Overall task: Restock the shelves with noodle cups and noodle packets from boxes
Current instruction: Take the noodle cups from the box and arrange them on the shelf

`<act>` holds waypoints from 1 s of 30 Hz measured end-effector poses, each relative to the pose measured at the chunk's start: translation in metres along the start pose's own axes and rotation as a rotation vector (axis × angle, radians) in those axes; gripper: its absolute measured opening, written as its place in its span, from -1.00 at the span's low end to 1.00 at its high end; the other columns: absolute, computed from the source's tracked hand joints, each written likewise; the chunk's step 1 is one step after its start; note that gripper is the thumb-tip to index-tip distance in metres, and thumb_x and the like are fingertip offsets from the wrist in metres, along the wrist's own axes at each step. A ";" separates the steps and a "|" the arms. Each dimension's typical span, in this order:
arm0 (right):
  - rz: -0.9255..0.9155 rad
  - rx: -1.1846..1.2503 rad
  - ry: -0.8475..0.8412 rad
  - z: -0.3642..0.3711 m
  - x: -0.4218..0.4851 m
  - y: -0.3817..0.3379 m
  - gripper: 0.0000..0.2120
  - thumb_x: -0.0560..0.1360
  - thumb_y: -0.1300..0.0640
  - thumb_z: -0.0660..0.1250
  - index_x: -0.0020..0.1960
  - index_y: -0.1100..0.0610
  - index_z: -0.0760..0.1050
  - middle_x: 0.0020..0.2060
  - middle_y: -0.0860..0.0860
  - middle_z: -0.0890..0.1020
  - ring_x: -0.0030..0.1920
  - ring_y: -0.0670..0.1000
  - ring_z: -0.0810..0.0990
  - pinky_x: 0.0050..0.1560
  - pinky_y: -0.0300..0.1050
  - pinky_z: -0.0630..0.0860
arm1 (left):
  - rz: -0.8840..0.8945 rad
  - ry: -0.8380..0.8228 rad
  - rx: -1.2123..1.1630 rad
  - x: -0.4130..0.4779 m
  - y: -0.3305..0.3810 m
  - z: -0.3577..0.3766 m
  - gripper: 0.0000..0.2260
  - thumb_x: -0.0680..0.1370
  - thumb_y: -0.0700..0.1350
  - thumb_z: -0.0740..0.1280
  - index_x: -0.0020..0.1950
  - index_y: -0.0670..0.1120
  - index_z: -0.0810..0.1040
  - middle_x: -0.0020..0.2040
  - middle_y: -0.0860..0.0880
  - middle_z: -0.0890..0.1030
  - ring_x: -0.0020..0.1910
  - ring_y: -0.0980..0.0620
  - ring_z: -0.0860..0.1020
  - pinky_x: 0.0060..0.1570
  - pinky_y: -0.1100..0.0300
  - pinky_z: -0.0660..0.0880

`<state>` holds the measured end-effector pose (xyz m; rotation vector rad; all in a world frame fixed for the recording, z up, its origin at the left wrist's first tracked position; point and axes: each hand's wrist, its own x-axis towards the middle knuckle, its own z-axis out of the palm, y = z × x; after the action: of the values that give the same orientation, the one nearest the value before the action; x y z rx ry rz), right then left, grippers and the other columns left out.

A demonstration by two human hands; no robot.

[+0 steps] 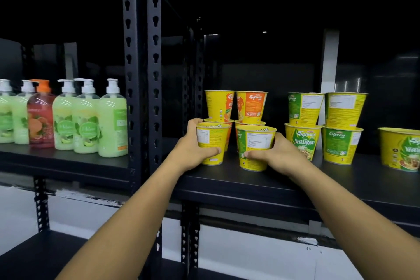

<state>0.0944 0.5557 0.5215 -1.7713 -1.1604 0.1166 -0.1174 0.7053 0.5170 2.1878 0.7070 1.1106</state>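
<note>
This is the placing step: the left hand grips a yellow noodle cup and the right hand grips a green-labelled noodle cup. Both stand upright near the shelf front, just before the stacked cups. Next, probably let go of both cleanly without nudging those stacks.
</note>
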 end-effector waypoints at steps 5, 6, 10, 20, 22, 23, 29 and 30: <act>-0.037 -0.013 0.034 0.011 0.001 0.004 -0.13 0.24 -0.30 0.62 0.41 0.01 0.39 0.23 -0.07 0.60 0.22 0.03 0.59 0.28 0.09 0.54 | -0.030 0.009 -0.103 -0.001 -0.008 0.001 0.03 0.44 0.01 0.62 0.65 0.18 -0.06 0.31 0.14 0.52 0.20 0.08 0.58 0.16 0.18 0.49; -0.046 -0.020 0.022 0.011 0.001 0.006 -0.12 0.24 -0.33 0.61 0.43 0.00 0.39 0.25 -0.07 0.61 0.23 0.02 0.60 0.29 0.09 0.54 | -0.030 0.005 -0.102 -0.001 -0.009 0.001 0.06 0.44 0.02 0.61 0.66 0.18 -0.10 0.31 0.15 0.50 0.22 0.07 0.57 0.19 0.17 0.48; -0.039 0.020 -0.039 0.011 0.003 0.010 -0.22 0.32 -0.15 0.63 0.44 -0.05 0.38 0.24 -0.11 0.62 0.24 0.01 0.60 0.33 0.07 0.50 | -0.037 -0.001 -0.124 0.001 -0.013 0.000 0.11 0.43 0.02 0.62 0.66 0.23 -0.17 0.33 0.18 0.48 0.27 0.08 0.57 0.30 0.07 0.51; -0.054 -0.050 -0.019 0.012 0.004 0.011 -0.26 0.31 -0.11 0.65 0.36 -0.08 0.37 0.26 -0.08 0.62 0.22 0.01 0.61 0.32 0.11 0.52 | -0.056 0.036 -0.065 0.005 -0.019 0.001 0.05 0.44 0.04 0.61 0.68 0.11 -0.08 0.43 0.09 0.50 0.29 0.03 0.57 0.35 -0.02 0.51; -0.043 -0.073 -0.023 0.012 0.005 0.011 -0.23 0.32 -0.13 0.64 0.41 -0.03 0.37 0.29 -0.05 0.62 0.24 0.02 0.60 0.32 0.10 0.51 | -0.056 0.047 -0.043 0.004 -0.018 0.002 -0.05 0.43 0.06 0.61 0.64 0.07 0.08 0.38 0.07 0.54 0.22 0.07 0.59 0.24 0.08 0.56; -0.039 -0.085 -0.026 0.012 0.005 0.011 -0.23 0.33 -0.13 0.63 0.42 -0.01 0.37 0.29 -0.04 0.62 0.24 0.02 0.60 0.31 0.08 0.51 | -0.052 0.054 -0.032 0.004 -0.017 0.002 -0.14 0.44 0.05 0.61 0.59 0.04 0.17 0.33 0.08 0.57 0.16 0.11 0.60 0.13 0.20 0.55; -0.056 -0.182 -0.026 0.012 0.000 0.007 -0.37 0.44 -0.19 0.53 0.41 0.02 0.45 0.29 -0.02 0.62 0.24 0.04 0.58 0.12 -0.09 0.45 | -0.072 0.074 0.006 -0.001 -0.012 0.004 -0.39 0.47 0.07 0.58 0.43 0.05 0.41 0.19 0.12 0.60 0.12 0.10 0.59 -0.08 0.37 0.44; -0.061 -0.202 -0.023 0.012 -0.001 0.006 -0.40 0.46 -0.20 0.51 0.40 0.02 0.47 0.28 -0.02 0.62 0.24 0.04 0.57 0.09 -0.11 0.42 | -0.079 0.073 0.013 -0.001 -0.012 0.004 -0.41 0.47 0.08 0.57 0.42 0.05 0.41 0.20 0.11 0.61 0.13 0.09 0.60 -0.04 0.33 0.45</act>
<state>0.0917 0.5626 0.5105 -1.9122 -1.2787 -0.0174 -0.1166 0.7116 0.5063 2.1202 0.8265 1.1531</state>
